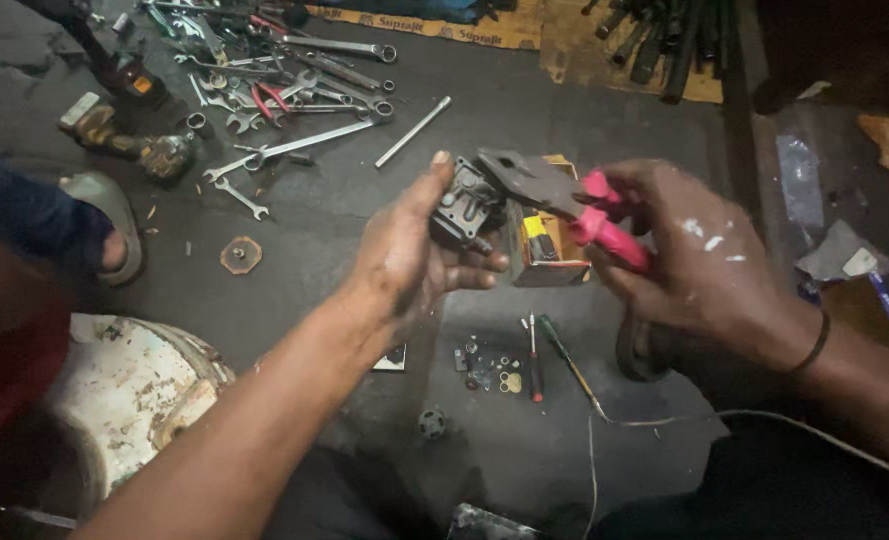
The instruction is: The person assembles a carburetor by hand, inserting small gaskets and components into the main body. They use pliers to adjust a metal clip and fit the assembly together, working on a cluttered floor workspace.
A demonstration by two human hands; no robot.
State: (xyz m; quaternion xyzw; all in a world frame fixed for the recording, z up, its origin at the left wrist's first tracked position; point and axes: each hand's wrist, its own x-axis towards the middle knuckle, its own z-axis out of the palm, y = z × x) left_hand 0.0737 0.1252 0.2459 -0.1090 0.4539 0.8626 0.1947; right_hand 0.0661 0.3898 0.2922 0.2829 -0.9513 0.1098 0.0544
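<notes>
Pliers (554, 195) with pink handles sit gripped in the right hand (684, 260), tips against a small dark metal part (464, 208), possibly a carburetor, clasped by left hand (409, 260) fingers above the floor (384, 210), spanners (294, 100) beyond.

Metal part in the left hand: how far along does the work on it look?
Midway, it seems. Done: small pieces and two screwdrivers already lie on the floor below. In hand: the left hand grips the metal part while the right hand works pink-handled pliers against it. Left: the part is not yet set down.
</notes>
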